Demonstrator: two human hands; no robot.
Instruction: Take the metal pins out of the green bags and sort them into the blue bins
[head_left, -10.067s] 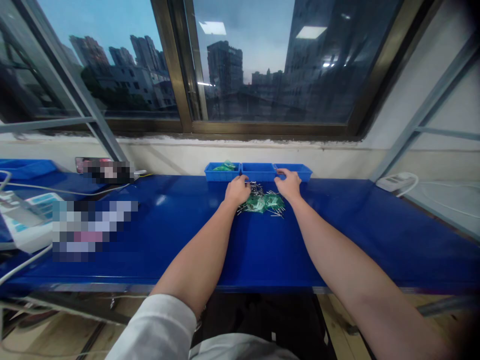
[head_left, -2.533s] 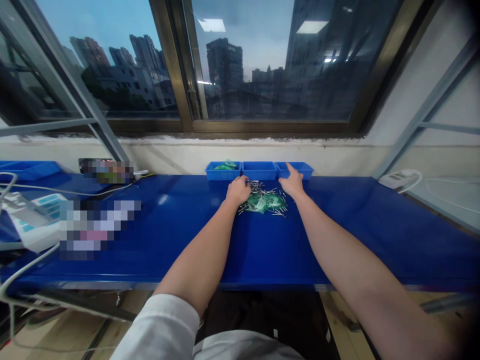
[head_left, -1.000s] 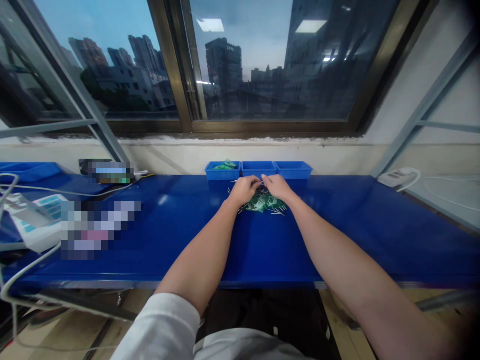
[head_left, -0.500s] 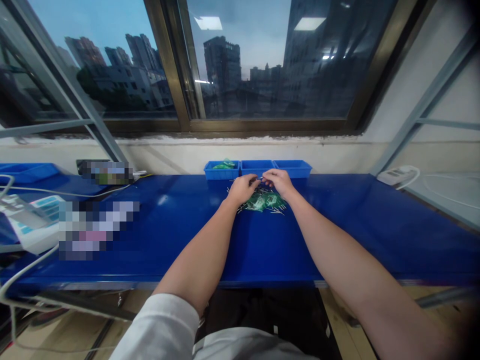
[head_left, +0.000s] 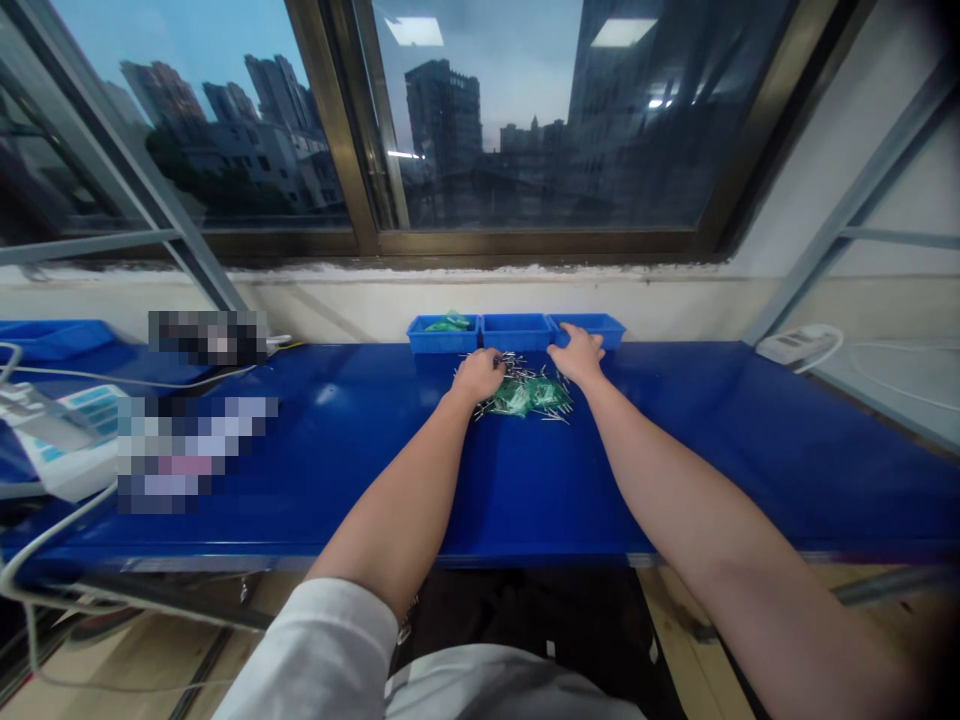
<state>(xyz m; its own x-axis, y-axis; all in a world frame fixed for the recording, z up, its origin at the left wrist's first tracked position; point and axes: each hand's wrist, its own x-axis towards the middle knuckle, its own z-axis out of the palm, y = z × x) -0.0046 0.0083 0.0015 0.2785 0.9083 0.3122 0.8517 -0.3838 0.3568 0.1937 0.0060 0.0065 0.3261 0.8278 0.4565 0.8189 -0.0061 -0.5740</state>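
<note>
A loose pile of thin metal pins [head_left: 556,411] lies on the blue table, with green plastic bags [head_left: 525,396] among them. My left hand [head_left: 481,374] is at the pile's left edge, its fingers curled together; what they hold, if anything, is too small to name. My right hand [head_left: 579,355] is spread at the front edge of the right blue bin [head_left: 600,325], holding nothing that I can see. The middle blue bin [head_left: 516,325] and the left blue bin [head_left: 442,344] stand beside it. A green bag [head_left: 451,321] lies in the left one.
The blue table [head_left: 360,450] runs below a window. At the left are a white device with a keypad [head_left: 86,440], cables, blurred items and another blue tray [head_left: 52,342]. A white power strip [head_left: 796,343] sits at the right, near a metal frame.
My hands were close together above the pile. The right one has moved right to the right bin and its fingers have opened. The left has moved slightly left and stays low at the pile.
</note>
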